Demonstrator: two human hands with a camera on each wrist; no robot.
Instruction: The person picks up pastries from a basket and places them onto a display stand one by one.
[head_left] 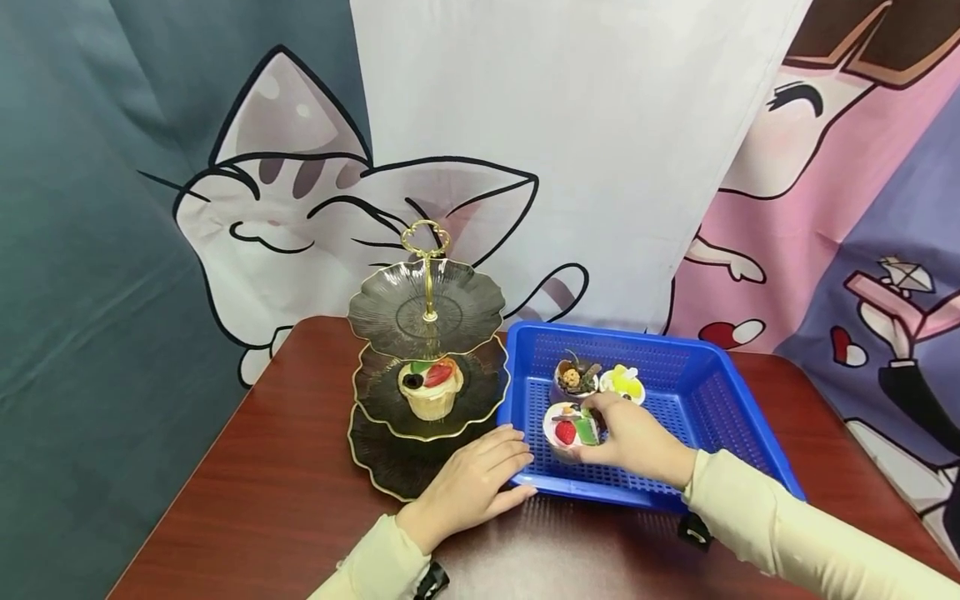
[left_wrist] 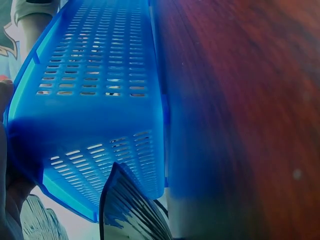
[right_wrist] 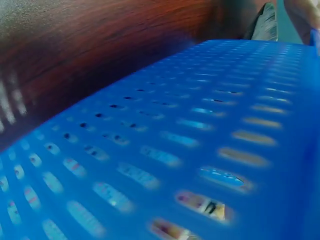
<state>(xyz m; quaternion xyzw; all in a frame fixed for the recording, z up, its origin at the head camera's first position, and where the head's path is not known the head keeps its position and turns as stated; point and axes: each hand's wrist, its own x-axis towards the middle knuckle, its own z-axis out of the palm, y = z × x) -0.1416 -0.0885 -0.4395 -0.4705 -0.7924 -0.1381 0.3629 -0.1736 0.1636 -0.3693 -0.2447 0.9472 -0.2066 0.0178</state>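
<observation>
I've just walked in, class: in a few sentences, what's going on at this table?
A person's right hand holds a strawberry-topped cake inside the blue basket, beside a brown-topped cake and a yellow-topped cake. The left hand rests on the basket's rim at its near left corner. Left of the basket, a three-tiered stand carries a fruit-topped cake on its middle tier.

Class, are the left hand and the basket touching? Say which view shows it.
Touching. The head view shows the left hand with its fingers laid over the rim of the basket at a near corner.
</observation>
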